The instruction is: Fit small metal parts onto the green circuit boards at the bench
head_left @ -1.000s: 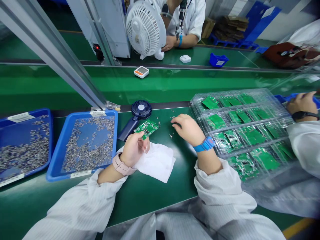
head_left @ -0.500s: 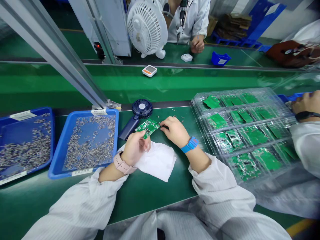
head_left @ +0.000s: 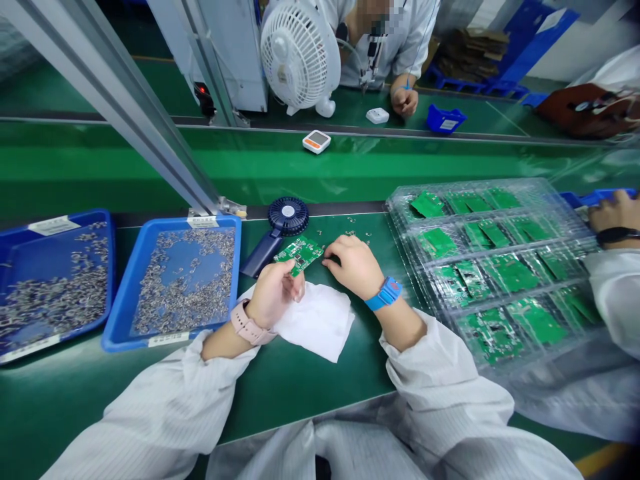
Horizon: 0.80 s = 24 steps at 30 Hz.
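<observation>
My left hand (head_left: 275, 290) grips a green circuit board (head_left: 300, 255) by its lower left edge, above a white cloth (head_left: 317, 323). My right hand (head_left: 354, 267) is just right of the board, thumb and index finger drawn together near its right edge; whatever is between the fingertips is too small to make out. A dark blue handheld fan (head_left: 287, 217) lies behind the board. Small metal parts (head_left: 351, 220) are scattered on the green table (head_left: 310, 397) beyond my right hand.
Two blue trays (head_left: 120, 320) (head_left: 109, 267) of small metal parts are on the left. Clear plastic trays (head_left: 437, 303) with green boards stand on the right, beside another person's hand (head_left: 617, 212). Behind are a white fan (head_left: 300, 60), a small display (head_left: 317, 141) and a person's hand (head_left: 404, 100).
The view has shifted slightly. My right hand's fingertips are a little farther from the board's edge. My left hand still holds the board.
</observation>
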Motion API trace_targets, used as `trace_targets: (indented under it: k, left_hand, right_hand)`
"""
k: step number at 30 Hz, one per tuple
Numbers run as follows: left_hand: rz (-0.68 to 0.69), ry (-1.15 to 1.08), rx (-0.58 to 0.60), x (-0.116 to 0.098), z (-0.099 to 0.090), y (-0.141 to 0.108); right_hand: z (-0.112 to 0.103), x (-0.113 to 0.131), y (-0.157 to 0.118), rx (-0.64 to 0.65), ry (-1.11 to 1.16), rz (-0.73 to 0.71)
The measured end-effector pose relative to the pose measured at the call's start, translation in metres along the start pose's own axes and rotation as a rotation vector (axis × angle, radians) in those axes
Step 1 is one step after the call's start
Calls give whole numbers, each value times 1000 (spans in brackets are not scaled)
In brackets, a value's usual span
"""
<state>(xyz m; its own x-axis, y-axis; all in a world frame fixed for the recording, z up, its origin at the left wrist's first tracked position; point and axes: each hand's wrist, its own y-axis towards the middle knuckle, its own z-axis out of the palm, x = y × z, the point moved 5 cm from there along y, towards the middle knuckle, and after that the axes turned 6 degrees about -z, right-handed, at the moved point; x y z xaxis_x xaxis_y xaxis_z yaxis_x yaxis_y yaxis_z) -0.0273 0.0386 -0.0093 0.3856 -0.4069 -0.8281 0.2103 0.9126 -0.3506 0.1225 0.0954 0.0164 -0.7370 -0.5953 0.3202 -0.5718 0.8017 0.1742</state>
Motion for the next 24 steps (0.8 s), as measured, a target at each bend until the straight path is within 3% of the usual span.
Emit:
trace_targets:
  k: [7, 14, 18, 24]
  left_hand:
    - [-22, -7, -38, 1, 0, -1]
    - [-28, -31, -28, 2, 0, 0]
    - [-28, -30, -21, 2, 0, 1]
    - [-21, -29, -30, 2, 0, 1]
  right_hand:
    - [-3, -4, 0, -81, 87, -13]
    - [-8, -13, -1, -15, 108, -36]
    - [-16, -23, -2, -74, 159, 59]
    - [-1, -17, 0, -23, 100, 30]
